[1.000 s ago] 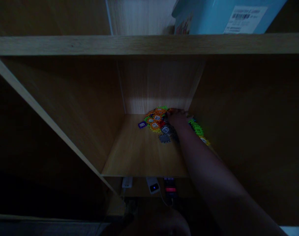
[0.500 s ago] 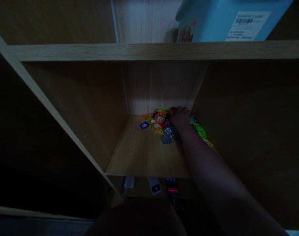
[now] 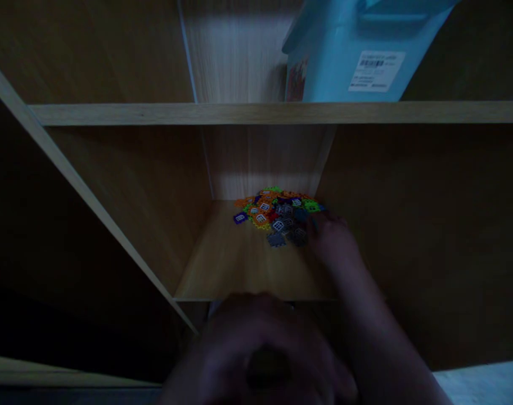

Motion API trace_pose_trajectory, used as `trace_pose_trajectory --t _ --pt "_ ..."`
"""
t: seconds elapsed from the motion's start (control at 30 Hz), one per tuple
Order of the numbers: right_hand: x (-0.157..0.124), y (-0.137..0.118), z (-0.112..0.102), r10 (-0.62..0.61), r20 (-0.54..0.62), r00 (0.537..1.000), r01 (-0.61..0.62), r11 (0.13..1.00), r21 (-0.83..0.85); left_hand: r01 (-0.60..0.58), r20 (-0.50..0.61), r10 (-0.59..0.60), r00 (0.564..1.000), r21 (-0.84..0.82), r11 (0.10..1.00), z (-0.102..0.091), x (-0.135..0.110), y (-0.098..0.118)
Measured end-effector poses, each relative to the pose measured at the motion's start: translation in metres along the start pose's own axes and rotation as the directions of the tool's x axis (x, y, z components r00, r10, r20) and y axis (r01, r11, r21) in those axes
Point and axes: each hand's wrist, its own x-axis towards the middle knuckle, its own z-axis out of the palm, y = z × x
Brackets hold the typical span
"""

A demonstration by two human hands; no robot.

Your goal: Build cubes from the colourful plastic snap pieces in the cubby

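Note:
A heap of small interlocking plastic tiles [image 3: 273, 214] in orange, green, purple and grey lies at the back of a wooden cubby. My right hand [image 3: 334, 242] reaches into the cubby at the heap's right edge; it is dark and its fingers look curled, but what they hold is hidden. My left hand [image 3: 260, 354] is raised close to the camera below the cubby floor, blurred, with fingers bent round a dim object I cannot make out.
The cubby floor [image 3: 231, 270] has bare wood in front of the heap. A wooden shelf board [image 3: 239, 112] runs above, and a light blue plastic box [image 3: 358, 50] with a white label stands on it. Dark panels flank both sides.
My right hand has pulled back from the rear of the heap toward the front right. My left hand has risen into view. The camera tilted, showing more of the blue box.

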Motion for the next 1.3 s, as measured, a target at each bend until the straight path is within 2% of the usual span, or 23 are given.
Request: trace_pose_trajectory --t 0.1,0.17,0.23,0.37,0.5,0.67,0.87,1.0,1.2,1.3 --pt "-0.035 0.026 0.008 0.019 -0.063 0.998 -0.016 0.999 0.05 0.037 -0.1 -0.008 0.995 0.289 0.957 0.005 0.034 -0.025" --pt "-0.051 0.034 0.014 0.005 -0.114 0.993 0.006 0.995 0.099 0.077 -0.126 -0.01 0.992 0.536 0.841 0.003 0.049 -0.049" --pt "-0.058 0.034 0.017 -0.038 -0.133 0.99 0.058 0.988 0.145 0.11 -0.126 -0.03 0.992 0.693 0.712 0.0 0.057 -0.076" --pt "-0.056 0.022 0.017 -0.123 -0.109 0.986 0.142 0.972 0.188 0.156 -0.148 -0.064 0.987 0.782 0.603 -0.006 0.063 -0.125" --pt "-0.051 0.017 0.019 -0.105 -0.02 0.994 0.107 0.979 0.172 0.217 -0.176 -0.127 0.976 0.801 0.557 -0.007 0.063 -0.15" --pt "-0.055 0.011 0.02 -0.168 0.034 0.985 0.155 0.957 0.247 0.237 -0.198 -0.13 0.972 0.8 0.551 -0.006 0.062 -0.158" --pt "-0.061 -0.027 0.014 -0.256 0.071 0.964 0.226 0.93 0.289 0.215 -0.164 -0.142 0.976 0.808 0.548 -0.005 0.061 -0.156" --pt "-0.063 -0.041 0.012 -0.202 0.02 0.979 0.189 0.946 0.264 0.225 -0.164 -0.16 0.973 0.817 0.531 -0.004 0.062 -0.153" --pt "-0.066 -0.033 0.019 0.021 -0.108 0.994 -0.004 0.988 0.157 0.229 -0.185 -0.134 0.973 0.795 0.562 -0.004 0.062 -0.152" --pt "-0.067 -0.03 0.023 0.046 -0.101 0.994 -0.035 0.993 0.111 0.234 -0.182 -0.147 0.972 0.787 0.57 -0.004 0.062 -0.151"
